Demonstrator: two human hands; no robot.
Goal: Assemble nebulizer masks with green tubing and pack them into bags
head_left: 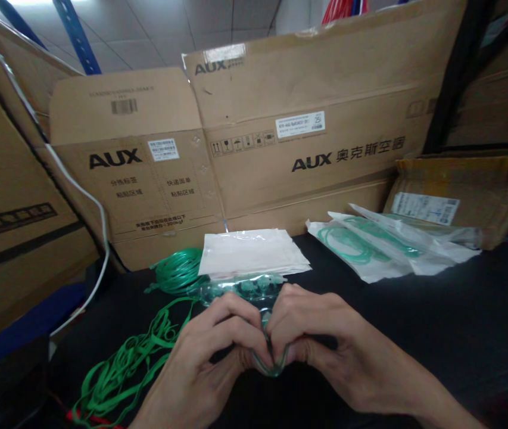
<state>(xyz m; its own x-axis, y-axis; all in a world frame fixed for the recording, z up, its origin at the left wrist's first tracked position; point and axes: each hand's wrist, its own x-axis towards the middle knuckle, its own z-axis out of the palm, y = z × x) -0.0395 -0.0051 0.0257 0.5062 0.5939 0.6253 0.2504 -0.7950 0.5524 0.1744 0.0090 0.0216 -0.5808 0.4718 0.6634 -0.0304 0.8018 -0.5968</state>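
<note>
My left hand (211, 351) and my right hand (320, 333) meet at the middle of the black table (459, 322). Both are curled shut, pinching a small clear plastic part with green tint (266, 333) between their fingertips. Just beyond the hands lie more clear green-tinted plastic parts (240, 287). Behind those sits a stack of empty clear bags (251, 253). A coil of green tubing (177, 269) lies to the left of the stack. Loose green straps (124, 369) sprawl near my left wrist.
Sealed bags holding green tubing (379, 247) lie at the right. An open cardboard box (463, 190) stands behind them. Large AUX cartons (280, 149) wall off the back and left. A white cable (97, 238) hangs down at the left.
</note>
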